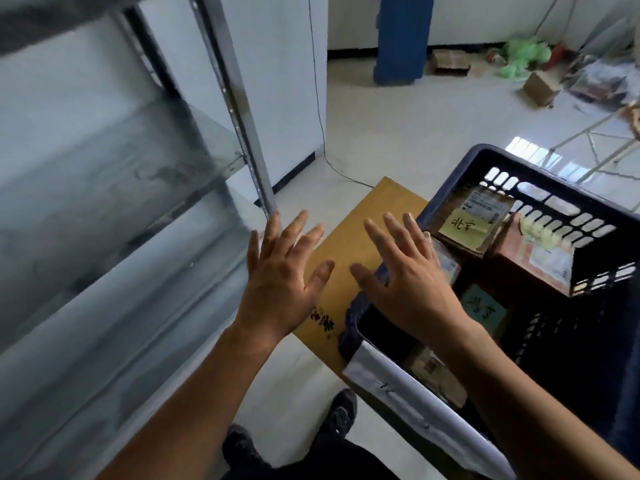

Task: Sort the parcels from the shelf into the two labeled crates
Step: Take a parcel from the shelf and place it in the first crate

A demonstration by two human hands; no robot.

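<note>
Both hands — left hand (pixel 280 282), right hand (pixel 412 285) — hover empty, fingers (pixel 375 233) spread. Below lie the cardboard sheet (pixel 363 233) and the dark crate (pixel 450 199) holding labelled parcels (pixel 467 220) — probably between picks.

The left hand (pixel 280 271) and right hand (pixel 408 278) are bare. So are the left forearm (pixel 194 393) and right forearm (pixel 536 393), as far as they show. Lower down are two dark, near-black shoes (pixel 341 414) with chunky uppers. Black clothing (pixel 311 460) covers the legs; trousers or shorts, I cannot tell.
</note>
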